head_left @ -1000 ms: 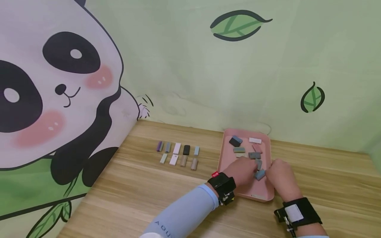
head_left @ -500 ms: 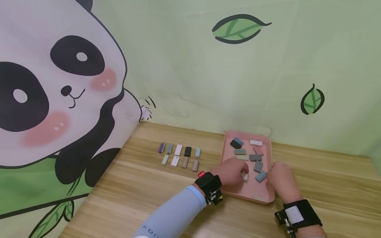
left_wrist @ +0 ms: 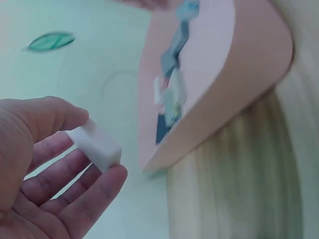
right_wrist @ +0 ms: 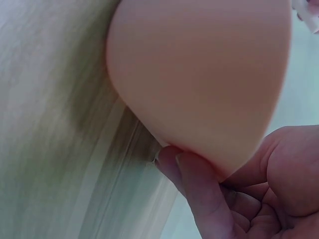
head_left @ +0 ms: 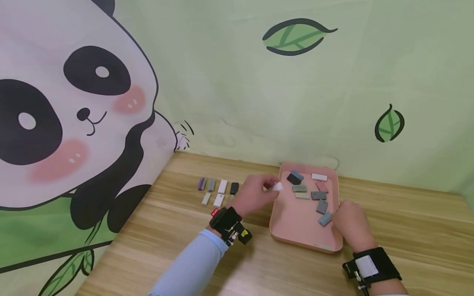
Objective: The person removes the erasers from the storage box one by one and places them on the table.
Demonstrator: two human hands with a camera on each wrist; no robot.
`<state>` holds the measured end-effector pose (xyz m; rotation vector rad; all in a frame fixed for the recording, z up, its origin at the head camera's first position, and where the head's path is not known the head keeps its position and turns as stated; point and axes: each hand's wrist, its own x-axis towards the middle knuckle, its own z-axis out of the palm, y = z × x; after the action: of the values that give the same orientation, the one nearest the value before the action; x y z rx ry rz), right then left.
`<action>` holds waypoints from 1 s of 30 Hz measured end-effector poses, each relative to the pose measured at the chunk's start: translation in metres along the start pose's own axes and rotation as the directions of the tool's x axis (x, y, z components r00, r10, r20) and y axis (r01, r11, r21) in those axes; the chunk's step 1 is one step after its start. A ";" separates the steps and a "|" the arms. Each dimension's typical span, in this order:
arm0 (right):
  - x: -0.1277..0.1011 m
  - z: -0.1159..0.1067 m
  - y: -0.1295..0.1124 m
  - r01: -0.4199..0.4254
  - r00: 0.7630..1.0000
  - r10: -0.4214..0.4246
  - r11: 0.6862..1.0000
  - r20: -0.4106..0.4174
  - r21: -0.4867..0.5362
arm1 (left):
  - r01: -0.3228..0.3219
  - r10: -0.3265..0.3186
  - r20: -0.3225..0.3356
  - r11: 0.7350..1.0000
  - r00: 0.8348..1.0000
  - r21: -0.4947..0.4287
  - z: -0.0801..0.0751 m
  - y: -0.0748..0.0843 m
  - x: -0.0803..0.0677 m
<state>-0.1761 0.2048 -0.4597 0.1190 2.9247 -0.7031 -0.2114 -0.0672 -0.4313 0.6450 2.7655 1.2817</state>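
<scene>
My left hand (head_left: 254, 192) pinches a small white eraser (head_left: 277, 186) between thumb and fingers, above the left rim of a pink tray (head_left: 296, 224). In the left wrist view the white eraser (left_wrist: 97, 145) shows as a smooth block with rounded edges. My right hand (head_left: 352, 222) grips the tray's right side; in the right wrist view its fingers (right_wrist: 202, 191) press the outside of the wall. Inside the tray lie several erasers, among them a blue one (head_left: 325, 219), a pink one (head_left: 321, 187) and a white one (head_left: 319, 177).
Two rows of erasers lie on the wooden table (head_left: 155, 246) left of the tray, including a purple one (head_left: 201, 183) and a black one (head_left: 234, 188). My left hand hides the rows' right end. A green panda-print cloth (head_left: 222, 82) stands behind the table.
My left hand has picked the white eraser out of the tray and carried it up and left past the rim. My right hand keeps its place on the tray's side.
</scene>
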 end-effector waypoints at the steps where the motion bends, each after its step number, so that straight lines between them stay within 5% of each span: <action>1: 0.000 0.001 0.000 -0.002 1.000 0.002 1.000 0.000 -0.005 | 0.022 -0.022 -0.020 1.000 1.000 -0.008 -0.006 -0.002 -0.002; 8: -0.001 0.002 -0.002 -0.003 1.000 0.003 1.000 0.007 -0.021 | 0.076 -0.067 -0.214 0.997 0.974 0.033 -0.048 -0.021 -0.009; 16: -0.004 0.000 -0.002 -0.009 1.000 0.009 1.000 0.021 0.003 | 0.197 -0.172 -0.411 0.980 0.896 0.019 -0.085 -0.048 -0.023; 22: -0.001 0.000 -0.001 -0.017 1.000 0.016 1.000 0.021 0.014 | 0.341 -0.307 -0.476 0.940 0.824 -0.016 -0.103 -0.074 -0.040; 30: 0.001 -0.001 -0.001 -0.024 0.999 0.024 1.000 0.022 0.004 | 0.474 -0.407 -0.497 0.881 0.767 0.009 -0.111 -0.107 -0.064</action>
<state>-0.1770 0.2047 -0.4584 0.1452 2.8958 -0.7025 -0.2127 -0.2331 -0.4457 -0.3954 3.1169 1.2803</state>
